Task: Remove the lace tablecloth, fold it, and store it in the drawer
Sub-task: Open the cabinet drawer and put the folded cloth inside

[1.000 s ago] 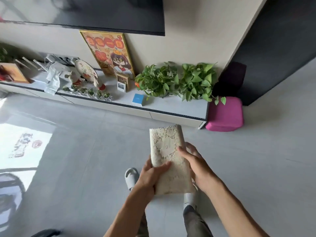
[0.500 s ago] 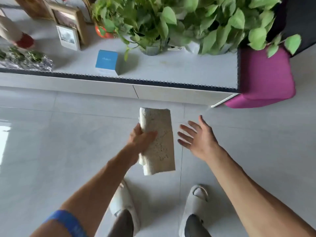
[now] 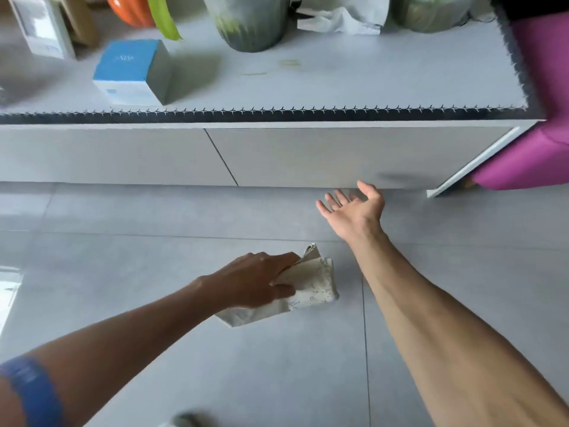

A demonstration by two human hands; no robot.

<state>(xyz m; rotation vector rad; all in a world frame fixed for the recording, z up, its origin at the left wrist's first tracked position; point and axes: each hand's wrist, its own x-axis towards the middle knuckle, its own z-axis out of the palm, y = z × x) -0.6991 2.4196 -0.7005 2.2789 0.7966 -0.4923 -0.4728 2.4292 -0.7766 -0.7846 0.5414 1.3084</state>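
A person's left hand (image 3: 258, 280) gripped the folded lace tablecloth (image 3: 308, 288), fingers closed over it, holding it above the grey tiled floor (image 3: 123, 257). The right hand (image 3: 354, 211) was empty, fingers spread wide, palm turned up, reaching just below the closed drawer front (image 3: 354, 155) of a low white cabinet (image 3: 107, 155). On the cabinet top stood a blue box (image 3: 129, 72) and a grey plant pot (image 3: 249, 23). A magenta pouf (image 3: 535, 143) sat beside the cabinet.

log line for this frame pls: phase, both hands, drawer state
phase: pre-open, reaching | left hand: grips folded lace tablecloth above the floor | right hand: open, empty, near lower edge of right drawer front | drawer: closed
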